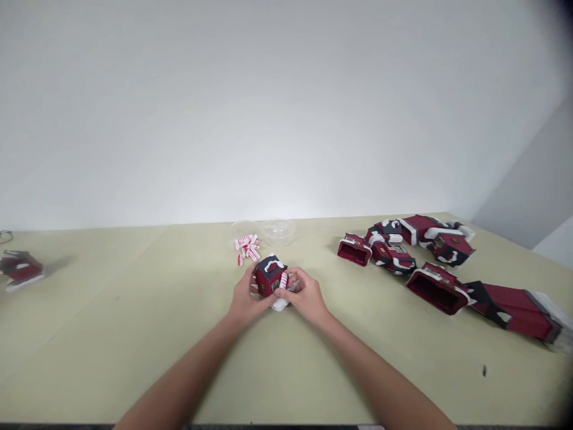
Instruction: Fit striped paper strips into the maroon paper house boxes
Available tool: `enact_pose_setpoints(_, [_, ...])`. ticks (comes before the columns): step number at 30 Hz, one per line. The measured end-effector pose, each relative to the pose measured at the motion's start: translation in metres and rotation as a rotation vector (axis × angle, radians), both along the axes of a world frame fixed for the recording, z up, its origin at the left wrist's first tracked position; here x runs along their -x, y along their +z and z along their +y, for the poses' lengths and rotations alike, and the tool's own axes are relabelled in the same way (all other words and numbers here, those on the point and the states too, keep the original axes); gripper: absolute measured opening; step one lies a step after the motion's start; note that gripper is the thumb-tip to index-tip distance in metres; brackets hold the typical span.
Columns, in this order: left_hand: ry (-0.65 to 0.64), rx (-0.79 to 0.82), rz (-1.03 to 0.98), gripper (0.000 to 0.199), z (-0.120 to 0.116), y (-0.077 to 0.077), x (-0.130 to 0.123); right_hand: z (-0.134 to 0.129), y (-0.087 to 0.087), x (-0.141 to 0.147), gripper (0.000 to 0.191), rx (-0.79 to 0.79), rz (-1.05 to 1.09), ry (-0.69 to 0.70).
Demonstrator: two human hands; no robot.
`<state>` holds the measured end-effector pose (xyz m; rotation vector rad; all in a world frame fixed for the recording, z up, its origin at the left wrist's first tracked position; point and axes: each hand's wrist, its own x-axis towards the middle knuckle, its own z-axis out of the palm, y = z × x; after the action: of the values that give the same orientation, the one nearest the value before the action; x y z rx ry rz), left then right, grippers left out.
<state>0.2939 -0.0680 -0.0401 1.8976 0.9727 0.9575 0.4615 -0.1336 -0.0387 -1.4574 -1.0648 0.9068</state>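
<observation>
Likely light and stiff, 1 house [270, 278], best gripped by its walls [263, 286], is held by the left hand [246, 297]; rightward, 1 candy [283, 280] is pinched by the right hand [308, 295].

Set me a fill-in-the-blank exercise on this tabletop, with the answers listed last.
1. The left hand grips a small dark-red model house whose ____ is dark grey.
2. The right hand holds a slim white piece with ____ stripes.
3. The larger group of dark-red models lies toward the ____ side of the pale yellow-green table.
4. One blurred dark-red model lies near the picture's ____ edge.

Missing words: roof; red; right; left.
</observation>
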Motion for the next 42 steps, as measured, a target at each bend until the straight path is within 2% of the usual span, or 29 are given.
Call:
enact_pose_setpoints(5, [-0.019,-0.043,0.040,0.079,-0.001,-0.002,0.000,-0.002,-0.002,0.004,0.047,-0.005,-0.023,-0.052])
enact_pose_setpoints(12, [0.022,-0.138,0.112,0.079,-0.008,-0.009,-0.002,-0.006,-0.001,0.009,0.044,0.024,-0.078,-0.146])
enact_pose_setpoints(21, [0.000,-0.234,0.096,0.068,-0.004,-0.011,-0.002,-0.007,0.001,0.009,0.049,0.082,-0.108,-0.126])
enact_pose_setpoints(26, [-0.022,-0.273,0.050,0.065,0.001,-0.012,-0.002,-0.007,0.007,0.008,0.052,0.140,-0.168,-0.153])
enact_pose_setpoints(30, [-0.024,-0.311,0.027,0.064,0.004,-0.013,-0.004,-0.006,0.011,0.005,0.056,0.157,-0.125,-0.135])
enact_pose_setpoints(34, [0.002,-0.278,0.060,0.067,0.004,-0.015,-0.006,-0.004,0.012,0.001,0.058,0.174,-0.090,-0.118])
enact_pose_setpoints(42, [-0.041,-0.170,0.038,0.075,0.004,-0.014,-0.010,-0.001,0.012,0.000,0.055,0.147,-0.054,-0.096])
